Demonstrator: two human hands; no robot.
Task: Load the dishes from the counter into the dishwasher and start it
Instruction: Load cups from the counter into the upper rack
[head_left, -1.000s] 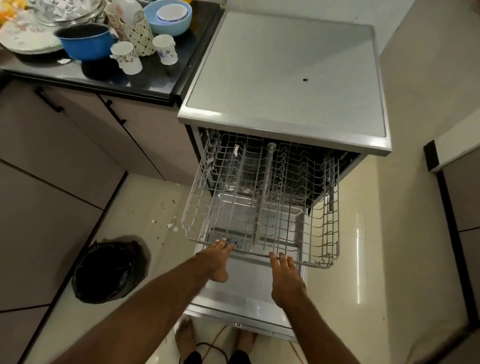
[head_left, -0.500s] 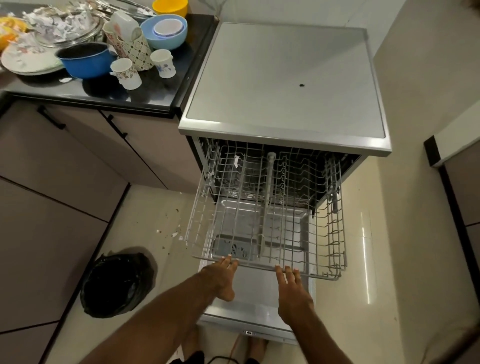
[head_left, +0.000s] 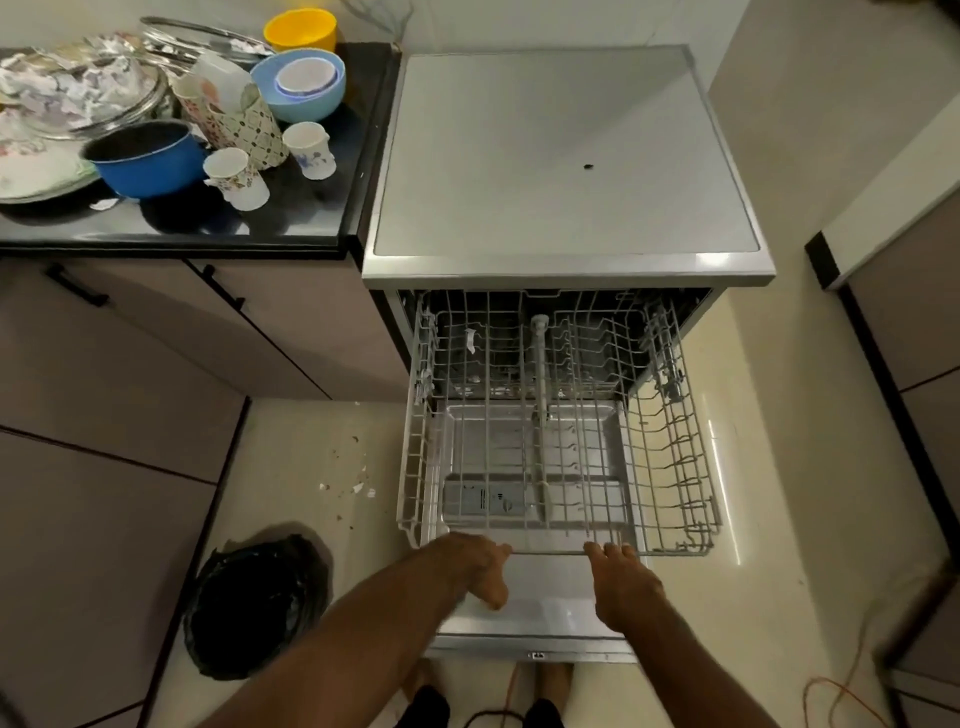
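Rack (head_left: 543, 467) farther out, left hand (head_left: 470, 564), right hand (head_left: 621, 582) seemingly on it.

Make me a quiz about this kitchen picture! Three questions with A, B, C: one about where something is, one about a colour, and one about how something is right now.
1. The dishwasher has a rack that is: A) pushed in; B) pulled out and empty; C) pulled out and full.
2. The pot on the counter is: A) red; B) green; C) blue.
3. The black bin bag lies: A) on the floor, left of the open door; B) on the counter; C) in the rack.

Answers:
1 B, its bare wires stick out over the open door.
2 C, its side is bright blue.
3 A, it sits low down beside the cupboards.
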